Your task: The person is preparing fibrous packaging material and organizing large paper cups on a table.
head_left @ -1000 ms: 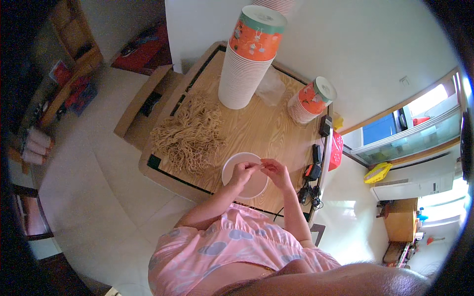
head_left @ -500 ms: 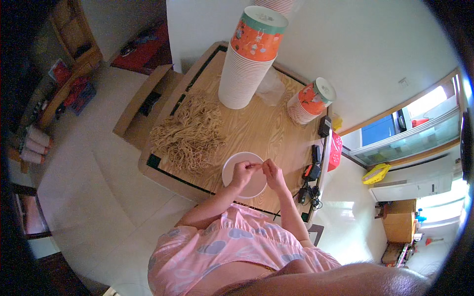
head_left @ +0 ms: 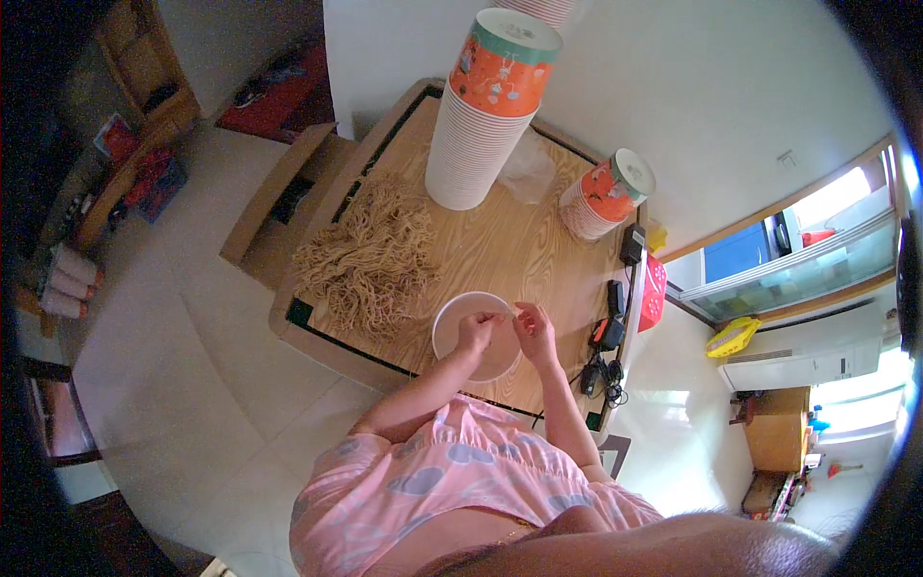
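Observation:
A white round bowl (head_left: 492, 369) stands at the near side of the wooden table, and both hands are over it. My left hand (head_left: 474, 334) is closed in a pinch above the bowl's middle; whatever lies between the fingertips is too small to make out. At the bowl's right rim, my right hand (head_left: 535, 335) has its fingers loosely bent and parted, with nothing I can make out in them. A narrow gap separates the two hands. Left of the bowl lies a loose heap of tan, noodle-like strands (head_left: 370, 260).
A tall stack of paper tubs (head_left: 478, 135) rises at the table's (head_left: 505, 250) far side. A shorter tub stack (head_left: 601, 200) stands at the right, with a clear plastic bag (head_left: 527, 171) between. Black adapters and cables (head_left: 601, 370) line the right edge; an open cardboard box (head_left: 288, 202) adjoins the left.
My hands have drawn apart from fingertips meeting over the bowl. The right hand's fingers have loosened and lifted slightly; the left hand stays pinched.

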Motion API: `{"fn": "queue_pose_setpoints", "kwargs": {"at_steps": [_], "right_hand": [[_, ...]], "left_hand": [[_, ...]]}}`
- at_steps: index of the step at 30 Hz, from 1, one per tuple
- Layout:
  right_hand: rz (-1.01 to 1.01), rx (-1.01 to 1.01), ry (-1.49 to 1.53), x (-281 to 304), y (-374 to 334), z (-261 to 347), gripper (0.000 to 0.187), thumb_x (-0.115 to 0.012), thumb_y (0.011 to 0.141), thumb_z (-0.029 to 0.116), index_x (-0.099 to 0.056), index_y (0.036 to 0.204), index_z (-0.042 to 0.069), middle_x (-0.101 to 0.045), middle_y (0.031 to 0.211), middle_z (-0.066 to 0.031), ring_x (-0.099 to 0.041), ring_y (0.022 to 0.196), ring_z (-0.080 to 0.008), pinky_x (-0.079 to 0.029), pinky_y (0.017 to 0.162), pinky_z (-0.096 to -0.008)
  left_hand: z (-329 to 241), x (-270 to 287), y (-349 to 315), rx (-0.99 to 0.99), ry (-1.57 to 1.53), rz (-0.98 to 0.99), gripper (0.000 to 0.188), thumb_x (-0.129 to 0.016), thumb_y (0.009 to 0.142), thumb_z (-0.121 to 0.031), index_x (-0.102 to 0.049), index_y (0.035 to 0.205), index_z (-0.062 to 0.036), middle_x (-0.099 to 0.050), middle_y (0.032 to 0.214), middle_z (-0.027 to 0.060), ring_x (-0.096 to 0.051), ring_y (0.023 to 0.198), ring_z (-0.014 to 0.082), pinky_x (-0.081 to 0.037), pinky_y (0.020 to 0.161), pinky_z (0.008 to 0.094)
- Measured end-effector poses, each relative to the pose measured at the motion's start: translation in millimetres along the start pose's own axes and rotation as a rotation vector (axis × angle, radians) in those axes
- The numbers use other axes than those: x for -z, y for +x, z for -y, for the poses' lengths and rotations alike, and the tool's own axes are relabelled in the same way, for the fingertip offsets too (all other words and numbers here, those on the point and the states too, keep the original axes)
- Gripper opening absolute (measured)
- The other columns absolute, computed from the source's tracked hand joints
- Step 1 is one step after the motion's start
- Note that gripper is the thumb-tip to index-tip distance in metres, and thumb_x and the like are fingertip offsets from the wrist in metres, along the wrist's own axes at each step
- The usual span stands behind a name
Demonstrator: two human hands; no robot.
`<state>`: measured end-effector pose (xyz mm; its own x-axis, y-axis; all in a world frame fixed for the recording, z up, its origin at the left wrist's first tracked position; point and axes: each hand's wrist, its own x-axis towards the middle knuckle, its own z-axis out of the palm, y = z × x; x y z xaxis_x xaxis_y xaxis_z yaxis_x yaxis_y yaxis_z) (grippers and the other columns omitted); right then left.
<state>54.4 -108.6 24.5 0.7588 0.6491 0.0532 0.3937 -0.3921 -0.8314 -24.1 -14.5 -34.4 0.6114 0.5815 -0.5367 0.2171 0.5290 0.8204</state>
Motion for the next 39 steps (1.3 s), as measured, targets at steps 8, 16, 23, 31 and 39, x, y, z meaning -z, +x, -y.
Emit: {"fn": "queue_pose_setpoints", "kwargs": {"at_steps": [8,16,23,31,39], "right_hand": [[-0.004,0.035,-0.021,-5,-3,-5,0.023,-0.053,0.072,0.001,-0.058,0.094,0.006,-0.052,0.073,-0.0100,-0.053,0.064,-0.0185,-0.044,0.059,-0.0280],[0.024,0.048,-0.013,-4,-3,-6,0.027,-0.052,0.073,-0.002,-0.058,0.098,0.008,-0.049,0.072,-0.0022,-0.049,0.063,-0.0085,-0.043,0.056,-0.0218],[0.107,-0.145,0.267,-6,5,-25,0.018,-0.052,0.083,0.013,-0.058,0.097,0.005,-0.057,0.078,-0.0004,-0.052,0.066,-0.0084,-0.042,0.057,-0.0201],[0.263,-0.594,0.759,-8,14,-49,0.021,-0.053,0.083,0.021,-0.059,0.095,0.004,-0.060,0.078,-0.0013,-0.054,0.065,-0.0085,-0.041,0.054,-0.0202],[0.213,-0.569,0.838,-14,17,-44,0.018,-0.057,0.081,0.021,-0.060,0.087,0.005,-0.057,0.069,0.0024,-0.050,0.058,-0.0060,-0.037,0.049,-0.0188]], "left_hand": [[-2,-5,-1,-0.107,0.067,-0.105,0.018,-0.064,0.070,-0.018,-0.066,0.073,-0.0007,-0.062,0.066,0.0057,-0.055,0.059,0.0108,-0.043,0.055,0.0247],[-4,-6,-1,-0.069,0.031,-0.104,0.018,-0.064,0.069,-0.017,-0.065,0.075,0.0002,-0.063,0.067,0.0069,-0.056,0.060,0.0119,-0.044,0.056,0.0260],[-9,-10,-5,-0.201,0.128,-0.111,0.018,-0.063,0.071,-0.017,-0.065,0.074,0.0011,-0.063,0.068,0.0088,-0.058,0.062,0.0142,-0.045,0.059,0.0276],[-12,-9,-9,-0.155,0.022,-0.059,0.021,-0.063,0.070,-0.017,-0.064,0.082,-0.0004,-0.064,0.076,0.0071,-0.059,0.070,0.0167,-0.044,0.066,0.0285],[-18,-6,-12,-0.152,0.046,-0.095,0.017,-0.063,0.070,-0.015,-0.065,0.078,-0.0001,-0.063,0.072,0.0069,-0.058,0.067,0.0147,-0.044,0.062,0.0276]]}}
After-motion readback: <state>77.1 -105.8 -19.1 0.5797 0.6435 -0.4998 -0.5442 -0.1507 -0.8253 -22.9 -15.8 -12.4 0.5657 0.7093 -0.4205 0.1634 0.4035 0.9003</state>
